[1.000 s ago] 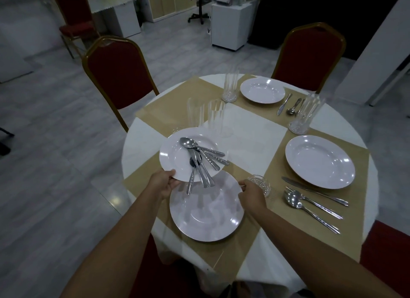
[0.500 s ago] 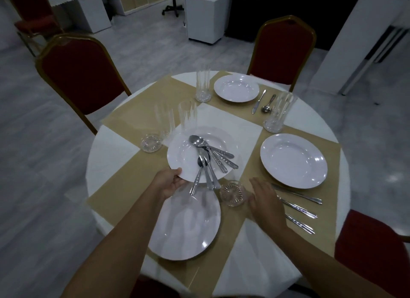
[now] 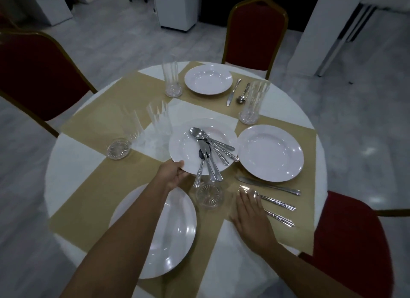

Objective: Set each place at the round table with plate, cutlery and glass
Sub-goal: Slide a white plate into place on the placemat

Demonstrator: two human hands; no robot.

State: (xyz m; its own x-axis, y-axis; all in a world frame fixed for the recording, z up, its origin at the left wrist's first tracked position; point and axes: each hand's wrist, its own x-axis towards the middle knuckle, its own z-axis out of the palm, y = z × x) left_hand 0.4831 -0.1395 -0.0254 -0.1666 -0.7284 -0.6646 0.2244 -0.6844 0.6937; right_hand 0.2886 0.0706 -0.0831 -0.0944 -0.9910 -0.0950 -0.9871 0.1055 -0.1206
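My left hand (image 3: 174,175) grips the near rim of a white plate (image 3: 185,147) that carries a heap of loose cutlery (image 3: 210,155). It is held above the middle of the round table (image 3: 73,164). A bare white plate (image 3: 173,231) lies on the near placemat under my left forearm. A glass (image 3: 208,194) stands just right of it. My right hand (image 3: 249,215) lies flat and open on the mat, fingertips over the spoon end of the right place's cutlery (image 3: 275,205). The right plate (image 3: 270,152) and the far plate (image 3: 208,79) each have cutlery beside them.
Two tall glasses (image 3: 158,122) and a short one (image 3: 118,148) stand on the left placemat, which has no plate. Further glasses stand by the far plate (image 3: 172,80) and between the far and right places (image 3: 253,102). Red chairs ring the table (image 3: 255,31).
The view has swung right. My left hand has carried the cutlery plate right and away from the near plate. My right hand let go of the near plate and moved right onto the mat.
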